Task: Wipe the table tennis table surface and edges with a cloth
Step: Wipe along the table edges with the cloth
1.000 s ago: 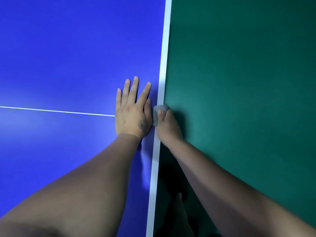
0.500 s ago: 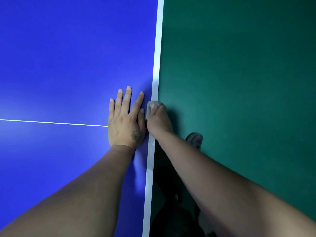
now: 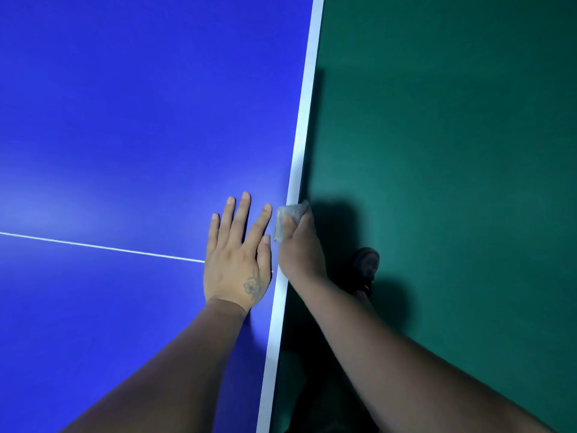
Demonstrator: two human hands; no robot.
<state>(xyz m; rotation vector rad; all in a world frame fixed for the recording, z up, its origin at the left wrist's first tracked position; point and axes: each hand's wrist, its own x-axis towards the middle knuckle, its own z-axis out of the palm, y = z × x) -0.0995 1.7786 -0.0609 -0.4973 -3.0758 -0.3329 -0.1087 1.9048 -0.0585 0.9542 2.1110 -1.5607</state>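
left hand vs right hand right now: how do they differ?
The left hand lies flat with fingers straight and spread; the right hand is curled round a grey cloth. The left hand holds nothing and rests on the blue table top; the right hand presses the cloth to the white edge. The left hand carries a small mark near the wrist; the right shows none. Both sit side by side near the edge.

Left hand (image 3: pixel 237 257) now covers end of white centre line (image 3: pixel 103 247), further onto it than before. Shoe (image 3: pixel 366 264) on green floor (image 3: pixel 452 182) right of right hand (image 3: pixel 299 248), plainer than earlier.
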